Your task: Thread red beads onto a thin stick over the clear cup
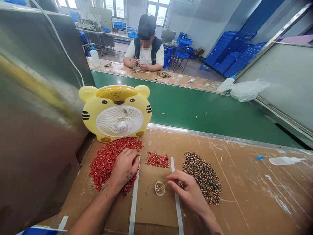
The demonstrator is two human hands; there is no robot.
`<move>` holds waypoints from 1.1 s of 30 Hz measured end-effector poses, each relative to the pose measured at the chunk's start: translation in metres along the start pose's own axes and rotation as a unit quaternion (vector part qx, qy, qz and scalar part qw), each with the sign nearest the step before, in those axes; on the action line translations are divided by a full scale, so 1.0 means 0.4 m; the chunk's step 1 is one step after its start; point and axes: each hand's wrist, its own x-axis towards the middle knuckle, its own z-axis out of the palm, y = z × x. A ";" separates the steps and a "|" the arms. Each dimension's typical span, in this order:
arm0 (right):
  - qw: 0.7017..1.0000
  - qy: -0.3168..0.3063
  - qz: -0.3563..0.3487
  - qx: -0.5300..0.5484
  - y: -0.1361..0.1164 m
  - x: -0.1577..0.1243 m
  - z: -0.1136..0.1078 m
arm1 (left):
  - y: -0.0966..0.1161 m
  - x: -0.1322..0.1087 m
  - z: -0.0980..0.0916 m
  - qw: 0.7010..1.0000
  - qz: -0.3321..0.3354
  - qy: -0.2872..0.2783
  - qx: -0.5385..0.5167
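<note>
My left hand (125, 166) rests over the right side of a pile of small red pieces with pale stems (105, 166). Its fingers curl down, and whatever they pinch is hidden. My right hand (187, 186) hovers beside a small round clear cup (159, 193), thumb and forefinger slightly apart with nothing visible between them. A thin pale stick (161, 187) leans in the cup, one end close to my right thumb. Behind the cup lies a smaller group of red pieces (157, 160). Right of my right hand spreads a pile of black-and-tan pieces (202, 176).
A yellow tiger-faced fan (119, 119) stands behind the red pile. Two white tape strips (135, 202) flank a cardboard sheet (154, 212). Beyond runs a green belt (186, 107); a co-worker (145, 49) sits across it. At right lies a squeeze bottle (283, 161). Metal housing (36, 114) fills the left.
</note>
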 end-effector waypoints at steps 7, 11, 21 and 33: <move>0.999 -0.042 -0.008 0.007 -0.008 -0.015 0.033 | 0.046 -0.018 0.016 0.894 -0.155 -0.074 -0.413; 0.998 -0.054 -0.027 0.012 -0.001 -0.008 0.036 | 0.051 -0.020 0.020 0.848 -0.170 -0.098 -0.493; 0.998 -0.063 -0.028 0.004 -0.005 -0.006 0.032 | 0.037 -0.026 0.042 0.763 -0.229 -0.056 -0.602; 0.998 0.007 -0.052 -0.030 0.018 -0.010 0.048 | 0.041 -0.019 0.038 0.779 -0.259 -0.060 -0.568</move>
